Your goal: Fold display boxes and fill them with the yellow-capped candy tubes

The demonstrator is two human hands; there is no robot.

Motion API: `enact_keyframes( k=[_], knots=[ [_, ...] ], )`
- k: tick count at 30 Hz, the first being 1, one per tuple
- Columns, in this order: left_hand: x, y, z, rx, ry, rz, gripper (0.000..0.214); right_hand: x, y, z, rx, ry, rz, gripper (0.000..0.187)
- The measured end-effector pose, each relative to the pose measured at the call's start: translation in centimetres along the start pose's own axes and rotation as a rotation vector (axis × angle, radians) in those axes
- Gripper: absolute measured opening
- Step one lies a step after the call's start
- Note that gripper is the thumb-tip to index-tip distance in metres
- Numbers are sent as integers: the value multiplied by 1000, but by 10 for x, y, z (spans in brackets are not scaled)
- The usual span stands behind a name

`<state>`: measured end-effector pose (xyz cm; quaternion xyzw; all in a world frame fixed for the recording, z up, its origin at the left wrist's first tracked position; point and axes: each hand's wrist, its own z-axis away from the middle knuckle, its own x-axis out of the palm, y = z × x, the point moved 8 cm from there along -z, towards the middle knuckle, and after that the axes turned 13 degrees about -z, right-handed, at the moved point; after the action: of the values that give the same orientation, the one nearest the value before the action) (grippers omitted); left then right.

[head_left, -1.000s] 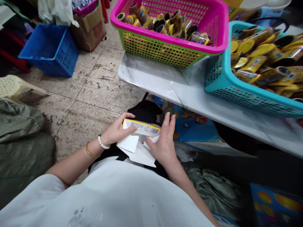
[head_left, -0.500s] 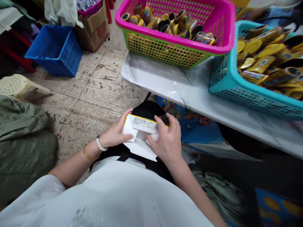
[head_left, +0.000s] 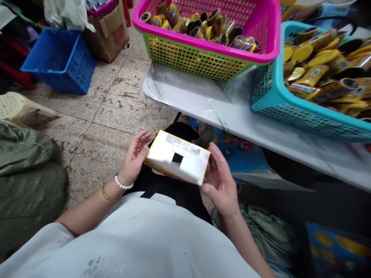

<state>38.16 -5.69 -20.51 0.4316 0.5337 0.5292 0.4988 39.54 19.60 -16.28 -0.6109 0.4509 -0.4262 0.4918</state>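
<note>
A small white carton with yellow edges (head_left: 178,157) sits between both my hands over my lap, its folded bottom flaps facing up with a dark gap in the middle. My left hand (head_left: 132,158) cups the carton's left end, fingers curved against it. The carton's right end rests against the palm and fingers of my right hand (head_left: 220,178). A barcode label shows near the carton's far edge.
A marble-patterned table (head_left: 203,100) carries a pink and green basket (head_left: 203,50) and a teal basket (head_left: 278,96), both full of yellow packaged items. A blue crate (head_left: 58,58) and a cardboard box (head_left: 111,33) stand on the tiled floor. Green fabric (head_left: 26,173) lies at left.
The carton's white flaps, open a second ago, are now folded shut. Both hands have shifted from the flaps to the carton's ends and tilted it.
</note>
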Motion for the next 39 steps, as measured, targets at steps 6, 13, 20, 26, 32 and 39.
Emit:
enact_keyframes(
  k=[6, 13, 20, 26, 32, 39],
  knots=[
    [16, 16, 3, 103, -299, -103, 84, 4, 12, 24, 139, 83, 47, 43],
    [27, 36, 17, 233, -333, -369, 67, 14, 9, 19, 213, 199, 119, 41],
    [37, 25, 28, 121, -275, -529, 65, 15, 18, 19, 318, 205, 187, 41],
    [34, 31, 25, 229, -239, -667, 59, 11, 35, 29, 239, 365, 117, 24],
    [31, 70, 55, 861, 25, -1010, 68, 20, 19, 26, -52, 278, 243, 36],
    [30, 66, 67, 991, 119, -1240, 92, 45, -6, 19, -261, -50, 489, 57]
  ],
)
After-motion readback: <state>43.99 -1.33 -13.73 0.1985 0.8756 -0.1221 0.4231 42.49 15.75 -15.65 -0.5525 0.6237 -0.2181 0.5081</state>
